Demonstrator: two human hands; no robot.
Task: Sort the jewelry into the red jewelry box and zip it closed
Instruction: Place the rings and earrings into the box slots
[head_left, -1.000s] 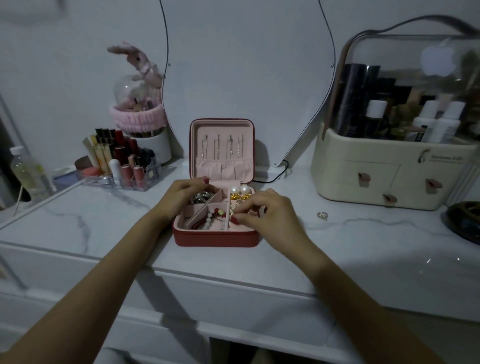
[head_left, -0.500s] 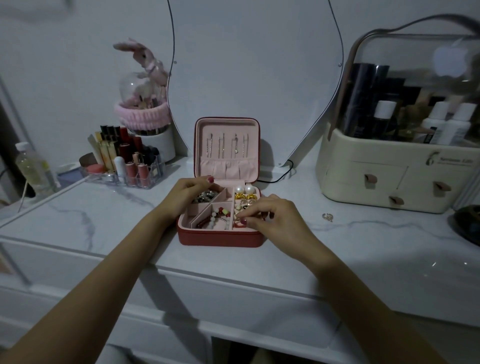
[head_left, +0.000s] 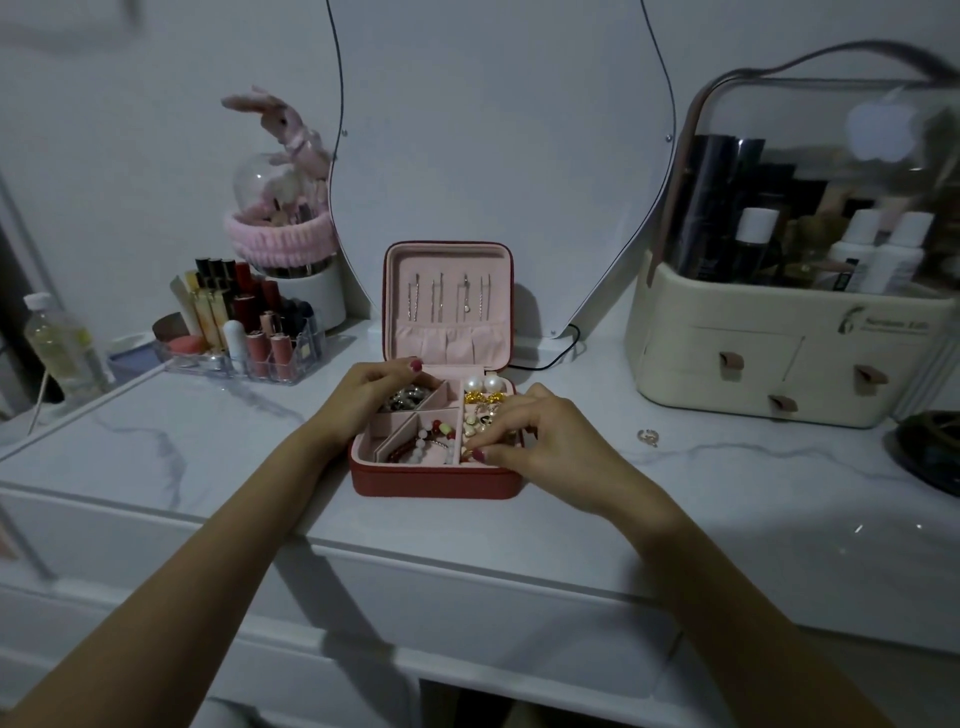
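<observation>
The red jewelry box (head_left: 434, 480) stands open on the marble top, its pink lid (head_left: 449, 291) upright with thin chains hanging inside. Pearl earrings (head_left: 483, 384) and gold pieces fill the right compartment, and a beaded bracelet (head_left: 431, 441) lies in the front middle one. My left hand (head_left: 363, 395) grips the box's back left rim, fingers curled over silver jewelry (head_left: 408, 400). My right hand (head_left: 540, 441) reaches into the right compartment, and its fingertips pinch a small piece near the front wall. A loose ring (head_left: 647, 436) lies on the top to the right of the box.
A cream cosmetics organizer (head_left: 779, 364) with a clear dome stands at the right. A clear lipstick tray (head_left: 249, 332) and a bottle (head_left: 57, 343) sit at the left. A mirror (head_left: 493, 130) stands behind the box, and a dark object (head_left: 930, 452) lies at the right edge.
My right hand's fingertips have slid toward the front of the right compartment. My left hand has stayed on the box's back left rim.
</observation>
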